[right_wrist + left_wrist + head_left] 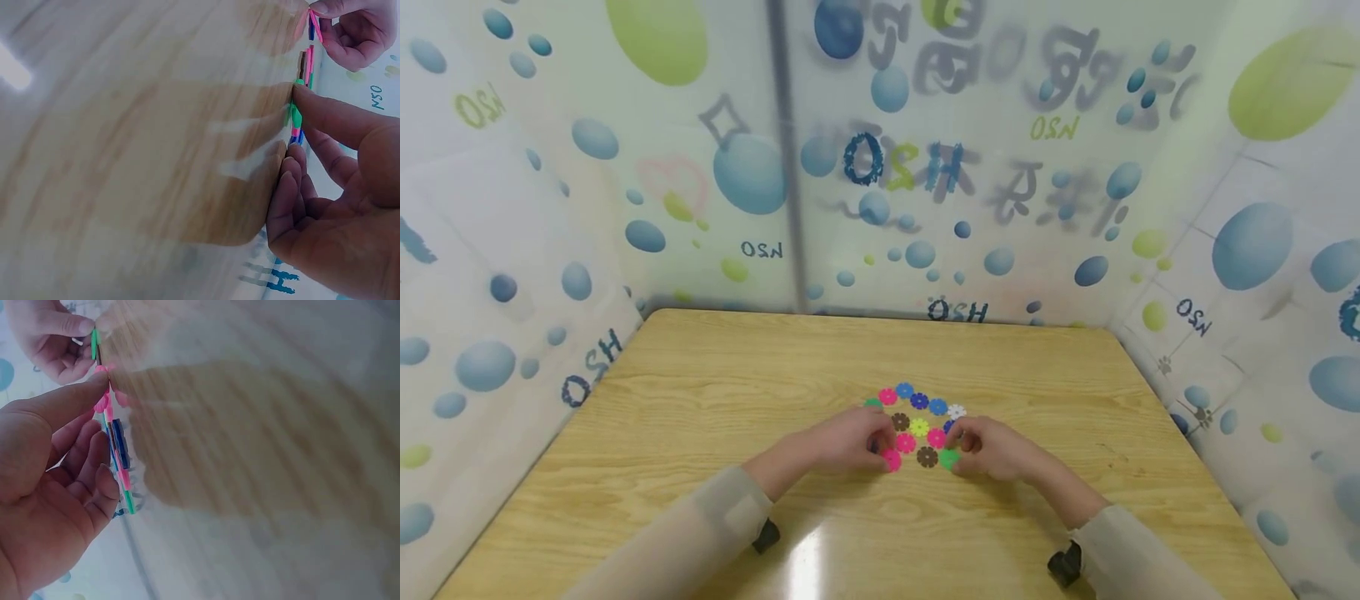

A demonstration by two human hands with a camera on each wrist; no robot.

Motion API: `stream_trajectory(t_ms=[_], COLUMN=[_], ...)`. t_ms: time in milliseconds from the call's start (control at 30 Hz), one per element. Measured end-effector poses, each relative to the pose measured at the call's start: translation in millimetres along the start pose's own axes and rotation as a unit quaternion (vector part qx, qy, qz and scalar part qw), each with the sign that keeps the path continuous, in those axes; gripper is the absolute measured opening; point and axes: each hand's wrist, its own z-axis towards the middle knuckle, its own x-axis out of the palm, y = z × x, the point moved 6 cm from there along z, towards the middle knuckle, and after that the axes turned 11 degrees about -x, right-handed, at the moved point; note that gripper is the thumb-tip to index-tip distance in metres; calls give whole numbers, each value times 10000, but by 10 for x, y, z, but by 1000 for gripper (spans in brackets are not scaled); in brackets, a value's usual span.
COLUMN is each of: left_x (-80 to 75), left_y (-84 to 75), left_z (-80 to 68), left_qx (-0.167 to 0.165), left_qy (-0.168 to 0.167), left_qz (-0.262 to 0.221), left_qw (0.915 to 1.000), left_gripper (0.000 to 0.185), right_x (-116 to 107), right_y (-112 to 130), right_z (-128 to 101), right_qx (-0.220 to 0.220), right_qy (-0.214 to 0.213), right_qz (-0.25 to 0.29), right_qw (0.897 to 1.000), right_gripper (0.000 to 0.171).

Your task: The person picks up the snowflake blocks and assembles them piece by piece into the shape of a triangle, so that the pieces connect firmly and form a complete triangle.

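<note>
A flat cluster of small flower-shaped plastic discs (919, 425) in pink, blue, brown, yellow, white and green lies on the wooden table (700, 400). My left hand (880, 446) pinches a pink disc (891, 459) at the cluster's near left edge. My right hand (966, 446) pinches a green disc (949, 458) at the near right edge. In the left wrist view my left hand (94, 434) has its thumb on the pink disc (101, 403). The right wrist view has my right hand (299, 125) with its thumb on the green disc (295, 116), the other fingers curled below it.
Frosted partition walls (925, 167) printed with blue and green bubbles enclose the table on three sides. A bright glare spot (805, 567) sits near the front edge. Black wrist straps (765, 536) show on both sleeves.
</note>
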Motion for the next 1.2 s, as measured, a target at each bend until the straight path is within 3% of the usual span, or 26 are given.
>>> stream_trajectory(t_ms=[433,633,767,867,1033,1200], left_x=[24,28,-24,-92,-195,-260], left_y=[-33,-32,-28,-28,-60,-91], left_z=[-57,-115,-140,-159,-203,-230], left_qx=[9,113,-23,-241,-459,-582], left_qy=[145,76,-155,-356,-571,-879], left_qz=[-381,-738,-1093,-1649,-2780,-3194], left_qw=[9992,9972,9939,9854,9578,9417], left_gripper=[21,15,12,15,19,20], right_x=[6,-15,-37,-56,-111,-172], right_y=[-44,-27,12,41,141,316], right_z=[-42,-71,-99,-107,-88,-61], right_qx=[244,2,-209,-326,-666,-872], right_qy=[-165,-83,-28,-171,-729,-1289], right_qz=[430,525,635,660,749,975], right_qw=[9986,9986,9978,9971,9923,9830], right_gripper=[30,25,18,13,7,15])
